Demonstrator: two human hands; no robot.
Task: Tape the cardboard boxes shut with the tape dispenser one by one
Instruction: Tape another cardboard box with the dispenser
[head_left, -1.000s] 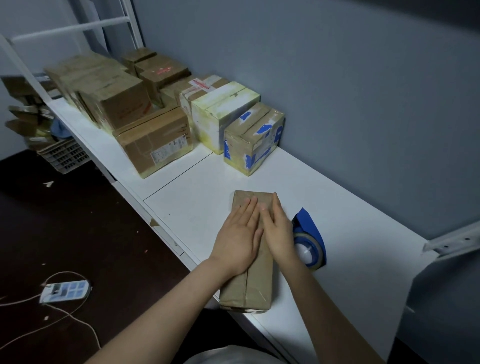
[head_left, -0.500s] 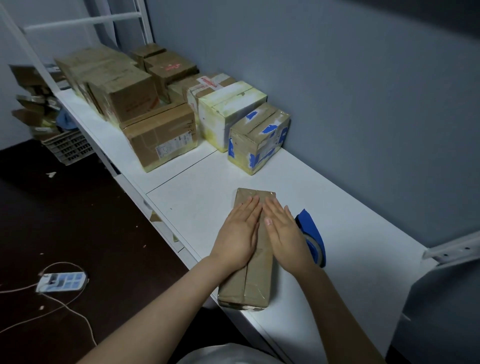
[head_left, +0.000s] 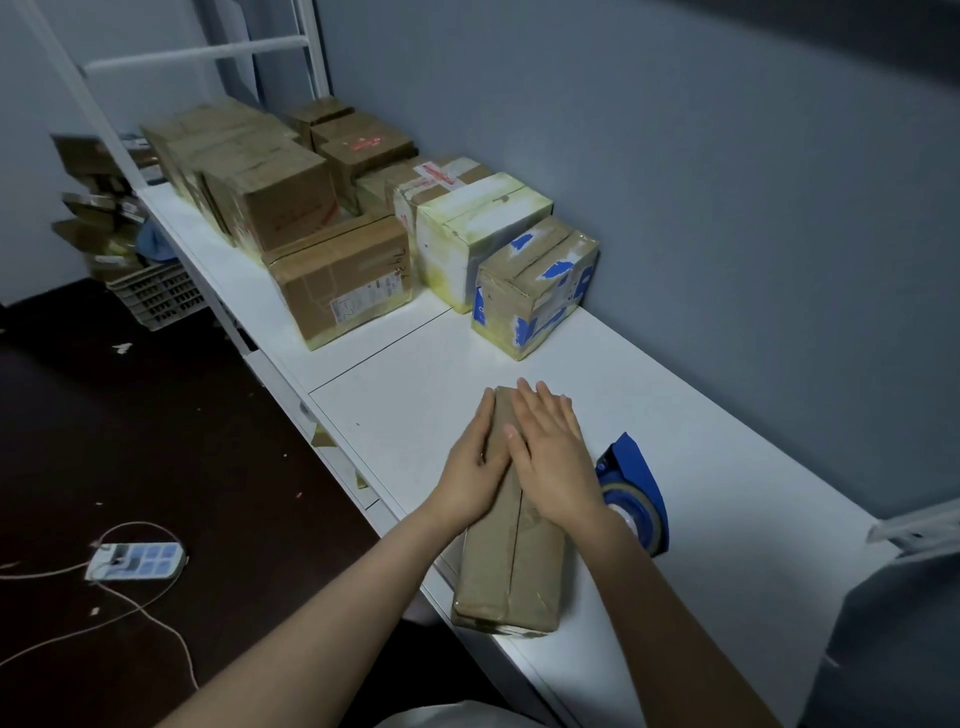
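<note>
In the head view, a long cardboard box (head_left: 511, 571) lay on the white worktop (head_left: 727, 457) near its front edge. The left hand (head_left: 470, 478) pressed along the box's left edge and the right hand (head_left: 553, 457) lay flat on top. Both had fingers straight, neither grip closed on anything. The blue tape dispenser (head_left: 636, 499) lay just right of the box.

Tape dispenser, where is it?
In the head view, the tape dispenser lies on the white table, right of the long box, beside the right hand.
</note>
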